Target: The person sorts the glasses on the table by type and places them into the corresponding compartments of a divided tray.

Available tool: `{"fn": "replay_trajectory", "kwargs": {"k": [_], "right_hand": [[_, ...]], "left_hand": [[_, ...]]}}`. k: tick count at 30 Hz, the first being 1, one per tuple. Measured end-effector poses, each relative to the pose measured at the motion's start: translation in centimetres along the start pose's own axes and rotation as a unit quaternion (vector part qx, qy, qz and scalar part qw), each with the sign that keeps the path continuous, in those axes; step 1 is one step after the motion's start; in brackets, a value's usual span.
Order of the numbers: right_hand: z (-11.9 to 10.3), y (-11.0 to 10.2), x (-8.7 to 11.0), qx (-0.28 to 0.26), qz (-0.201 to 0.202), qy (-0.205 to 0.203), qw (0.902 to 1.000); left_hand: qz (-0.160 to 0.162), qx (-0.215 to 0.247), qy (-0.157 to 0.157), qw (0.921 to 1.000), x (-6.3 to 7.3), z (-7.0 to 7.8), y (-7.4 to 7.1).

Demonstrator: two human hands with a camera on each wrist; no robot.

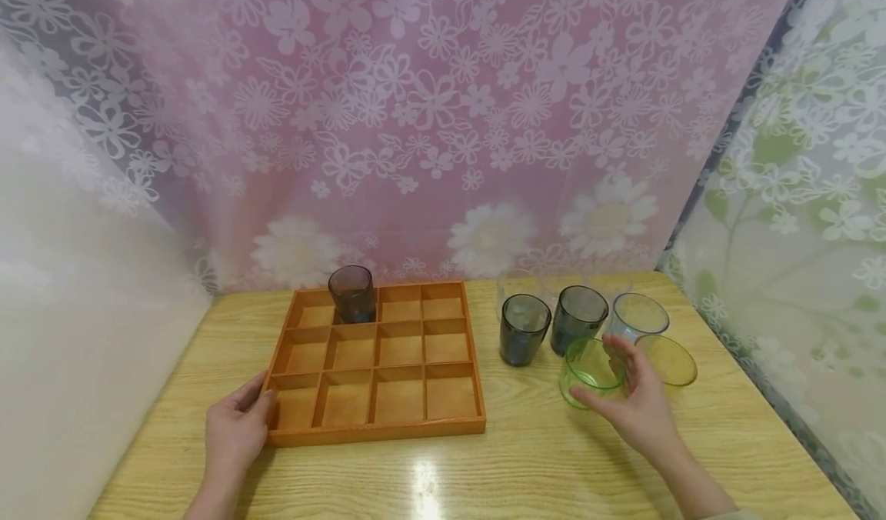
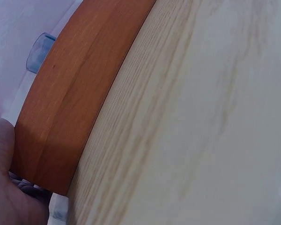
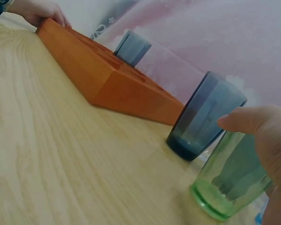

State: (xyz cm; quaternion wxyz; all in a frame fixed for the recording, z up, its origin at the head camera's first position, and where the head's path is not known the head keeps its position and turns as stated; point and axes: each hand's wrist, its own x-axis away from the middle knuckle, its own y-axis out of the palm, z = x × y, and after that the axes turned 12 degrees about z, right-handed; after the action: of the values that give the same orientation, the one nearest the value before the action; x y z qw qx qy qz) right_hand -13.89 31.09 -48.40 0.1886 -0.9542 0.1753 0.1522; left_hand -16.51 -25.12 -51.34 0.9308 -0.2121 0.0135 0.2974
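- On my side of the wooden tray [image 1: 377, 431], the person's left hand [image 1: 237, 428] grips the near left corner, thumb up by the rim.
- The tray lies flat on the desk [image 1: 346, 481], left of the glasses, divided into three rows of four compartments.
- One dark glass [image 1: 353, 297] stands in its back row, second compartment from the left.
- Over to the right, the right hand [image 1: 640, 405] grasps the green glass [image 1: 594, 368], thumb on one side, fingers curled round the other.
- That glass is mouth up, right of the tray and nearest the desk's front edge among the glasses; whether its base touches the wood I can't tell.
- Just behind it, a smoky tumbler [image 1: 524, 335] and a second tumbler [image 1: 580, 316] stand upright, side by side.
- A blue-rimmed glass [image 1: 638, 316] and a yellow glass [image 1: 671, 362] sit beyond the fingers.
- Faint clear glasses [image 1: 515, 283] stand at the back, against the flowered pink cloth [image 1: 415, 120].
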Motion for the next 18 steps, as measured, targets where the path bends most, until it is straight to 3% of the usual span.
{"fn": "replay_trajectory", "kwargs": {"k": [9,18], "right_hand": [[1.9,1.4,0.9,-0.01,0.02,0.041,0.9989],[3.6,2.5,0.9,-0.043,0.04,0.032,0.9978]], "left_hand": [[0.003,-0.004,0.007,1.0,0.0,0.0,0.0],[-0.002,-0.007,0.001,1.0,0.0,0.2,-0.1]]}}
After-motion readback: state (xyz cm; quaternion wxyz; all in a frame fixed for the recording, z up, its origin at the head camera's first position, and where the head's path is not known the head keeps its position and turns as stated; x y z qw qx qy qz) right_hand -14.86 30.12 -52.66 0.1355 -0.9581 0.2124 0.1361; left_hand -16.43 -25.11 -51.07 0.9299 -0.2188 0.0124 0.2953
